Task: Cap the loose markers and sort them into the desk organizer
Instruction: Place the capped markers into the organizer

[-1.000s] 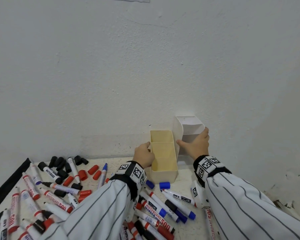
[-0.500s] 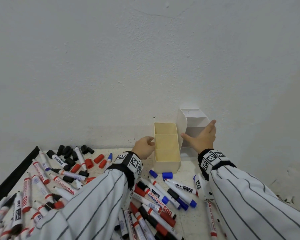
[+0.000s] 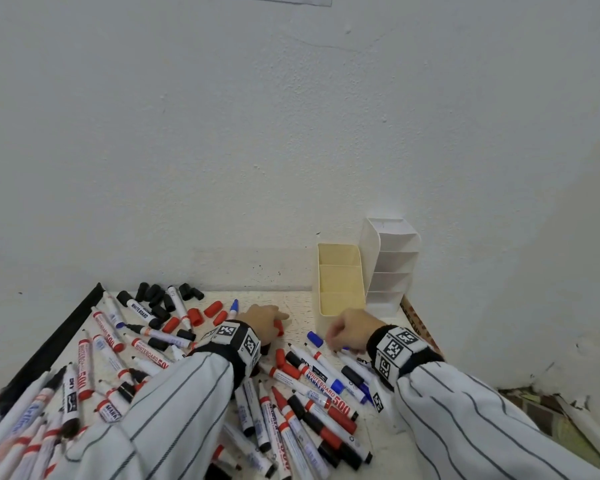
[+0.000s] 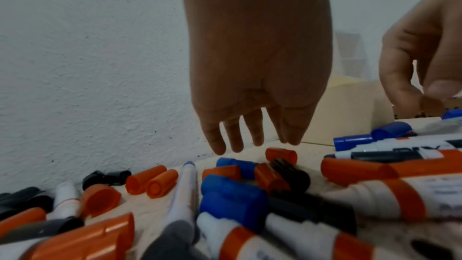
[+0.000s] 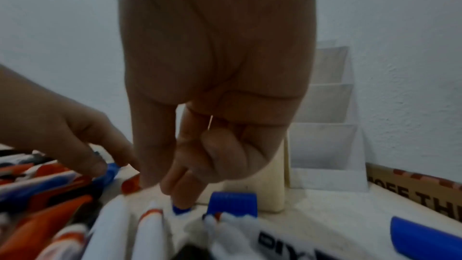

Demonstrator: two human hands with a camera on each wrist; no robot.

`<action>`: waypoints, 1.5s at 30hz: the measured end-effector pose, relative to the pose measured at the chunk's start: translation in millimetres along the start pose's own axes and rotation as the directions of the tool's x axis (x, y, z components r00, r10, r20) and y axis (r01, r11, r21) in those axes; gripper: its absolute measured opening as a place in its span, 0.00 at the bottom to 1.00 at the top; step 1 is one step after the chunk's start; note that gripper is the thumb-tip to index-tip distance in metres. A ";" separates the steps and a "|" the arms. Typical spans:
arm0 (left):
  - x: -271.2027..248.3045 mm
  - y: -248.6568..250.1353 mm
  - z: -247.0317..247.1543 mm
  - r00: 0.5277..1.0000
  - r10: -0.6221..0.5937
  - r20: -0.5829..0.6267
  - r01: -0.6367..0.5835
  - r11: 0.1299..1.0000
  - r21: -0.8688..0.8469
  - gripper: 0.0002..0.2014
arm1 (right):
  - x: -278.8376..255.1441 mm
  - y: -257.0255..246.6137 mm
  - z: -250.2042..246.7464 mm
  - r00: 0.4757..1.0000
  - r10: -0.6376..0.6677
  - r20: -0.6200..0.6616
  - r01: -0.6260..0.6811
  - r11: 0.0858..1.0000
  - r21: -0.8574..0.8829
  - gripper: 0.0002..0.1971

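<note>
Both hands off the desk organizer (image 3: 342,284), lower centre: left hand (image 3: 262,320) slack-fingered over red cap (image 3: 280,330), right hand (image 3: 349,332) pinching blue cap (image 5: 180,209).

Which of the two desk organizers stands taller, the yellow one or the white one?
The white organizer, against the wall. Its stepped compartments rise well above the low yellow organizer that stands right beside it, on its left. I see no markers in either one.

Both arms wear white long sleeves (image 3: 482,410) with thin dark vertical pinstripes. Each wrist carries a black fabric band (image 3: 400,355) bearing white square tags printed with black-and-white fiducial patterns.
</note>
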State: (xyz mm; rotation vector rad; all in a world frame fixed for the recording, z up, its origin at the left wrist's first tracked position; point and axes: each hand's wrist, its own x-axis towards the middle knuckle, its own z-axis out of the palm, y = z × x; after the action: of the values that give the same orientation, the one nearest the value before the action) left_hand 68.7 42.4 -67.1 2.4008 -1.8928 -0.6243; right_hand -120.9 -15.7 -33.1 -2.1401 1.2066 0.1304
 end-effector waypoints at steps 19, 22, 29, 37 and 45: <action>-12.8 -34.5 14.8 0.984 -0.001 -0.179 -0.009 0.998 -0.060 0.15 | 15.1 -0.1 45.4 0.994 0.027 -0.106 -0.034 0.997 -0.062 0.09; -21.0 -44.5 11.8 0.957 -0.088 -0.277 0.057 0.992 -0.115 0.14 | 12.9 -5.7 43.1 0.990 -0.049 -0.129 0.048 0.999 -0.011 0.12; -47.2 -80.7 -2.3 0.939 -0.201 -0.280 0.162 0.974 -0.155 0.12 | 12.8 -14.4 44.2 0.977 -0.132 -0.165 0.144 0.988 0.058 0.05; -44.1 -56.8 -1.3 0.984 0.006 -0.179 -0.017 0.998 -0.061 0.09 | 12.5 -19.4 48.2 0.968 -0.137 -0.212 0.165 0.979 0.121 0.08; -43.5 -56.2 5.0 0.995 0.014 -0.099 -0.020 0.998 -0.065 0.17 | 10.4 -20.4 52.5 0.969 -0.178 -0.171 0.203 0.968 0.145 0.06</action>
State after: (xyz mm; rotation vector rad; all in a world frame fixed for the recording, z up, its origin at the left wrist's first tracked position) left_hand 111.4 99.2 -73.5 2.3272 -1.8223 -0.5474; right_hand -86.9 15.1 -67.4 -2.1405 1.0503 -0.2178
